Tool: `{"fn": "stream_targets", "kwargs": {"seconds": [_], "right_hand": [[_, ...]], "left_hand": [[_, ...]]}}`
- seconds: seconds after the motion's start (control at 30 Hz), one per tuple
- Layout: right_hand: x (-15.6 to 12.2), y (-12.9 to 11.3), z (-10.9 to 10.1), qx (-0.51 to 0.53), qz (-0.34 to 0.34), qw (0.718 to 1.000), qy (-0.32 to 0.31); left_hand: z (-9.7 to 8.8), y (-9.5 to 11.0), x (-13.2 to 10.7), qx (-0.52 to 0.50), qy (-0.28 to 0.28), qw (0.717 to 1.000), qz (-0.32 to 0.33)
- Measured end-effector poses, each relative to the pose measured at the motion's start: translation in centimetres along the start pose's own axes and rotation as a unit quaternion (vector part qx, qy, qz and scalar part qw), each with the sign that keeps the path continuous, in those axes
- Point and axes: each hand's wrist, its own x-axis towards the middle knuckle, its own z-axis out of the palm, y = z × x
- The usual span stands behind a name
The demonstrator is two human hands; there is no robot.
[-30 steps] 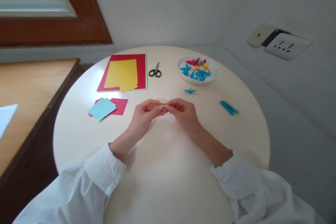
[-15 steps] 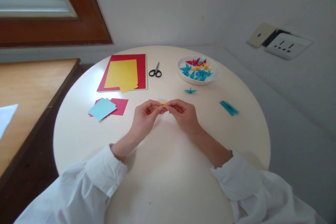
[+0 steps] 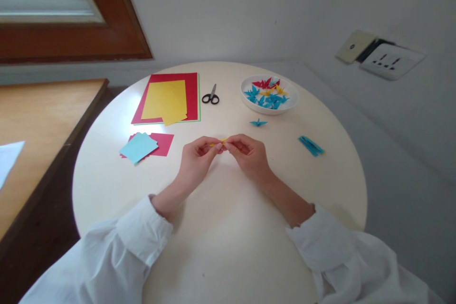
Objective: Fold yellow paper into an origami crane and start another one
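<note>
Between my hands is a small folded piece of yellow paper (image 3: 224, 140), mostly covered by the fingertips, so its exact shape is hidden. My left hand (image 3: 199, 154) pinches it from the left with thumb and fingers. From the right, my right hand (image 3: 250, 156) grips it the same way, and the thumbs nearly meet. Just beyond my right hand a single blue paper crane (image 3: 258, 123) sits on the table. Farther back, a white round dish (image 3: 270, 111) holds several small blue, red and yellow paper cranes.
Small black-handled scissors (image 3: 211, 97) lie near the table's back. Left of them are stacked sheets with yellow paper (image 3: 164, 99) on top. Light blue squares (image 3: 139, 147) overlap red ones (image 3: 165, 144). Folded blue strips (image 3: 311, 146) lie right. A wooden desk (image 3: 46, 118) stands left.
The fingertips have drawn slightly closer together, and less of the yellow paper shows. Everything else on the table stays where it was.
</note>
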Motion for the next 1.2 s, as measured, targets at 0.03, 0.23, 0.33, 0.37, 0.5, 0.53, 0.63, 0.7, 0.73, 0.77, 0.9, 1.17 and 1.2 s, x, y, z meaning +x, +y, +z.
{"fn": "stream_targets", "kwargs": {"seconds": [0.03,0.23,0.33,0.37,0.5,0.53,0.63,0.7,0.73,0.77,0.9,1.17,1.2], "right_hand": [[-0.02,0.00,0.02,0.001,0.000,1.000,0.002],[0.00,-0.04,0.08,0.025,0.016,0.999,0.017],[0.03,-0.01,0.11,0.017,0.013,1.000,0.015],[0.03,0.01,0.12,0.013,0.008,1.000,0.015],[0.00,0.05,0.17,0.010,-0.005,1.000,0.015],[0.00,0.04,0.18,0.009,-0.004,1.000,0.014],[-0.01,-0.05,0.17,0.005,0.002,1.000,0.010],[-0.01,-0.11,0.16,0.004,0.004,1.000,0.009],[-0.02,-0.13,0.16,0.004,0.004,1.000,0.008],[-0.03,-0.15,0.16,0.004,0.005,1.000,0.008],[-0.09,-0.09,0.16,0.002,0.005,1.000,0.007],[-0.18,-0.02,0.24,-0.017,0.005,1.000,0.022],[-0.22,-0.06,0.26,-0.022,0.004,0.999,0.023]], "left_hand": [[0.00,0.00,0.00,0.001,0.001,1.000,0.002],[0.02,0.05,-0.06,0.005,0.002,1.000,0.003],[0.08,0.03,-0.07,0.006,0.004,1.000,0.001],[0.10,0.02,-0.08,0.006,0.006,1.000,0.000],[0.15,-0.03,-0.14,0.008,0.007,1.000,-0.003],[0.16,-0.03,-0.16,0.009,0.008,1.000,-0.004],[0.16,-0.05,-0.18,0.010,0.010,1.000,-0.002],[0.17,-0.06,-0.18,0.007,0.012,1.000,-0.002],[0.18,-0.07,-0.17,0.004,0.013,1.000,-0.002],[0.19,-0.07,-0.17,0.000,0.014,1.000,-0.002],[0.26,-0.05,-0.15,-0.004,0.020,1.000,0.000],[0.35,0.05,-0.32,0.018,0.032,0.999,-0.001],[0.36,0.05,-0.33,0.024,0.035,0.999,0.000]]}}
